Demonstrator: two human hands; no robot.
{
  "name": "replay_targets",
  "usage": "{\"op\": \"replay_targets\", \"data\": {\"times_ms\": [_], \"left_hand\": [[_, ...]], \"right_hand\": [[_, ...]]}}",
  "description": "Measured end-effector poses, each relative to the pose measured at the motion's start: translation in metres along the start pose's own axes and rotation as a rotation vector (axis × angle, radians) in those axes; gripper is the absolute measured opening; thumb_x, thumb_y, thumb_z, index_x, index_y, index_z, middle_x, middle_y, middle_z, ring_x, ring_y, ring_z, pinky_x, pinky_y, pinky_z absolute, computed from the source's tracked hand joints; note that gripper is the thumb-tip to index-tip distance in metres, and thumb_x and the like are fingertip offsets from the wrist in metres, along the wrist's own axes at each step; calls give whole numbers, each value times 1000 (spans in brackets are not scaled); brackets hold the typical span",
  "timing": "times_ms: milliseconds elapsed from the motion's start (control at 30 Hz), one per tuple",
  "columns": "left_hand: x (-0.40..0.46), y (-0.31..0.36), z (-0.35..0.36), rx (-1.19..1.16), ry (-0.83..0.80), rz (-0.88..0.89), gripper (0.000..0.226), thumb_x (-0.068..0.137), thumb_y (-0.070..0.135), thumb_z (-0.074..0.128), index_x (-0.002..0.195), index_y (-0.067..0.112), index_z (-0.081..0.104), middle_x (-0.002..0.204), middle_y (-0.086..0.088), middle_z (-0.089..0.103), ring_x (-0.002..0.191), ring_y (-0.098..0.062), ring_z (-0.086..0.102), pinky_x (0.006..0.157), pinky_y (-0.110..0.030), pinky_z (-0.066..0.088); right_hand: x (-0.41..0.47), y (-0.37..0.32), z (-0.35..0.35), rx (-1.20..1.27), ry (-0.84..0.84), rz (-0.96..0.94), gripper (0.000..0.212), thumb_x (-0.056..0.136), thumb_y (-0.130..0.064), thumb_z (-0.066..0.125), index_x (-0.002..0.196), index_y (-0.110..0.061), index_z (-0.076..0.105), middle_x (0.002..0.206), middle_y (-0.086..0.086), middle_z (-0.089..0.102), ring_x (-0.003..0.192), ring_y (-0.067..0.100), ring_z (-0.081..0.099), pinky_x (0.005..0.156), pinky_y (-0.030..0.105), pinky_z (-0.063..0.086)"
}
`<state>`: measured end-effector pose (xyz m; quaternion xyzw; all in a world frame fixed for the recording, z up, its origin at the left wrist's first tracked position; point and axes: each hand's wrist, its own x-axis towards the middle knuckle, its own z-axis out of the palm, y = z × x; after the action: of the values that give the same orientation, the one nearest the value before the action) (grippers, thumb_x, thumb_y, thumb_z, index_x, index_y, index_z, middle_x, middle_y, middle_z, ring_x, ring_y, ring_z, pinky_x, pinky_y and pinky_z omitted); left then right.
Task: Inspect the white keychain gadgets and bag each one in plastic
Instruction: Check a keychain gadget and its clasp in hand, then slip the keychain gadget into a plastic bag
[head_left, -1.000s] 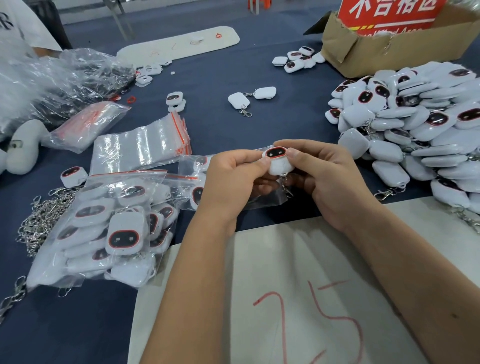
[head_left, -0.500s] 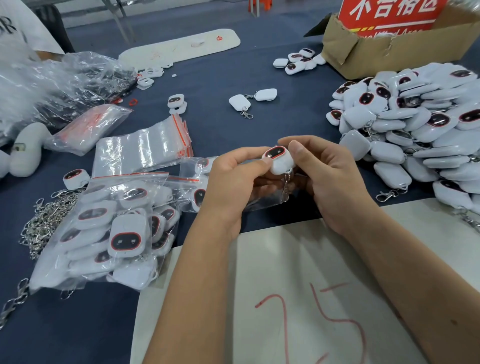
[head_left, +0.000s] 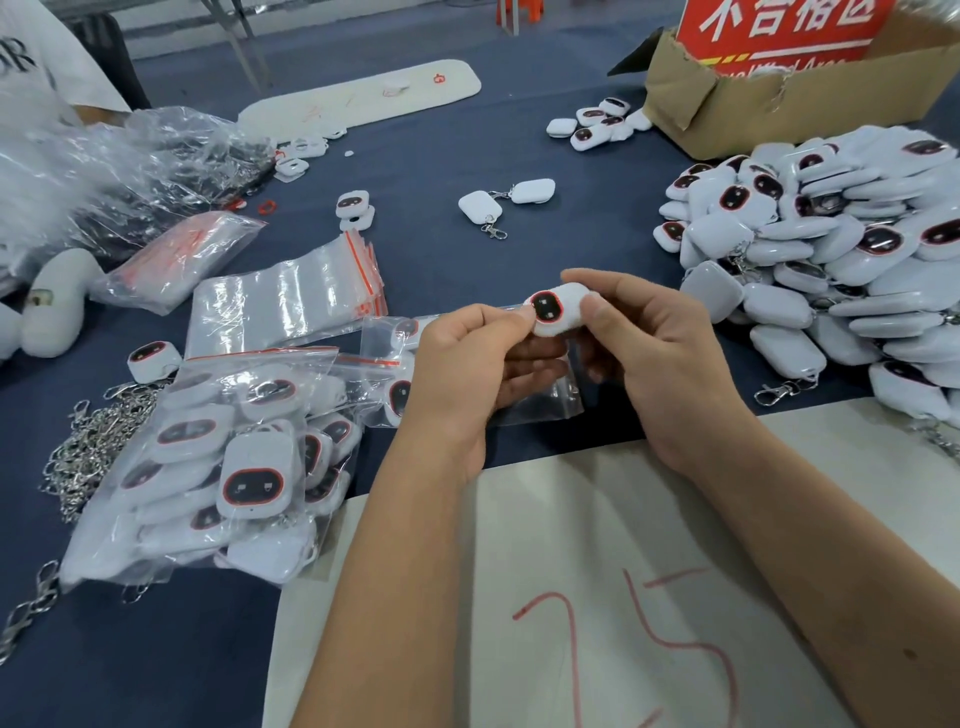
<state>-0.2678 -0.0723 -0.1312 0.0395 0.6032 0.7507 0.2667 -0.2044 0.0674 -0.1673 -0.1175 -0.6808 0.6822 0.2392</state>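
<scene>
Both hands' grip pinching gadget (head_left: 555, 310), now raised, dark face turned toward camera.

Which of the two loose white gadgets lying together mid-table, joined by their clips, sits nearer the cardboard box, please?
The right-hand gadget of the pair: it lies farther back and closer to the cardboard box than its partner, whose metal clip trails toward the camera.

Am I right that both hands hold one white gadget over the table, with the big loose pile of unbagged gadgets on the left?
Not quite. The head view shows the loose pile on the right, not the left. The rest stands: the left hand and right hand hold one white gadget over the table.
</scene>
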Motion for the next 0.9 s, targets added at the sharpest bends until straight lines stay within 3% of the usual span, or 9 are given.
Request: {"op": "replay_targets", "data": {"times_ms": [133, 233, 367, 533, 600, 733, 900], "left_hand": [[1, -1, -2, 2, -33, -21, 11, 101, 7, 60, 104, -1, 67, 80, -8, 76, 63, -18, 72, 58, -22, 58], [1, -1, -5, 5, -113, -51, 9, 98, 4, 63, 103, -3, 66, 82, -11, 77, 66, -20, 74, 59, -23, 59], [-1, -1, -7, 15, -203, -66, 13, 93, -3, 67, 105, -4, 65, 90, -16, 77, 71, -22, 75, 65, -24, 61], [-1, -5, -6, 52, -242, -20, 23, 91, -6, 67, 114, -11, 67, 104, -20, 77, 92, -26, 77, 79, -29, 63], [-1, -5, -7, 58, -234, -10, 22, 92, -5, 67, 113, -11, 68, 104, -19, 78, 93, -25, 77, 78, -27, 62], [-1, -3, -9, 63, -262, -32, 16, 92, -1, 68, 106, -7, 72, 100, -17, 79, 82, -22, 78, 69, -21, 60], [-2, -1, -8, 19, -285, -72, 17, 92, 2, 67, 104, -9, 71, 93, -20, 77, 68, -18, 75, 63, -18, 59]], "right_hand": [[1, -1, 1, 3, 1, 41, 28, 110, -14, 49, 122, -15, 74, 66, -8, 59, 58, 7, 45, 53, 18, 40], [0, -4, 2, 34, 1, 39, 27, 111, -17, 47, 118, -17, 73, 71, 6, 48, 59, 11, 41, 54, 25, 39], [-2, -8, 2, 34, 0, -10, 24, 108, -22, 48, 103, -21, 71, 87, 4, 66, 77, 20, 57, 69, 44, 51], [-4, -10, 1, 1, -17, -85, 26, 109, -17, 47, 103, -18, 72, 96, -4, 72, 86, 13, 64, 71, 35, 55], [-5, -10, 1, 16, -17, -73, 26, 108, -19, 48, 104, -18, 73, 96, -3, 73, 86, 14, 65, 73, 40, 56], [-4, -9, 0, 43, -3, -8, 26, 109, -20, 50, 101, -17, 75, 92, 4, 72, 83, 23, 64, 74, 59, 56], [-2, -9, 1, 91, 43, 8, 25, 99, -30, 56, 92, -17, 76, 85, 10, 72, 77, 28, 64, 70, 52, 52]]}}
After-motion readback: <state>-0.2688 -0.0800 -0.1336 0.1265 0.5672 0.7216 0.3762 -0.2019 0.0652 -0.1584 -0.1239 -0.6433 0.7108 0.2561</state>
